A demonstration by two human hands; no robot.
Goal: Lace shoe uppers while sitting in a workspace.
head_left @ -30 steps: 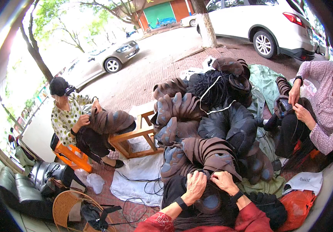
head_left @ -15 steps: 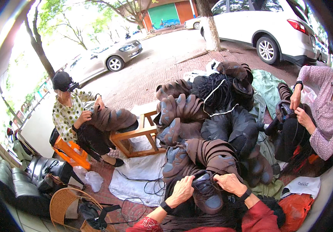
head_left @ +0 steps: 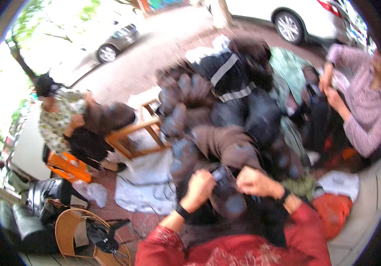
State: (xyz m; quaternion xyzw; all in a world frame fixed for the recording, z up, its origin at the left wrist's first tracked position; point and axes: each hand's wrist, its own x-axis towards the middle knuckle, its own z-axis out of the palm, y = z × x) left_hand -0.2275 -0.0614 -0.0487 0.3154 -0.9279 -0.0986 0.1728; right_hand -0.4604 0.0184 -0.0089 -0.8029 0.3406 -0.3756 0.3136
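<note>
A brown shoe upper (head_left: 229, 201) with blue-grey patches lies at my lap, its tongue and eyelets facing up. On either side of that opening, both my hands are closed in a pinch. My left hand (head_left: 199, 188) grips a dark shoelace at the left of the tongue. To the right, my right hand (head_left: 257, 181) pinches the shoelace too; motion blur hides most of the lace. Just beyond lies a nested row of brown uppers (head_left: 226, 144), with a large heap of uppers (head_left: 190, 91) behind it. A bundle of black laces (head_left: 228, 73) with a pale band tops the heap.
One person (head_left: 62, 115) sits at the left with uppers; another person (head_left: 354, 97) works on an upper at the right. A wooden frame stool (head_left: 130, 137), white sheet (head_left: 141, 181), wicker chair (head_left: 68, 230) and orange bag (head_left: 332, 213) lie around me. Parked cars stand beyond.
The view has tilted down and shifted, so the scene sits higher and further left, blurred. Both my hands remain beside the upper's opening, and more of my red sleeves shows.
</note>
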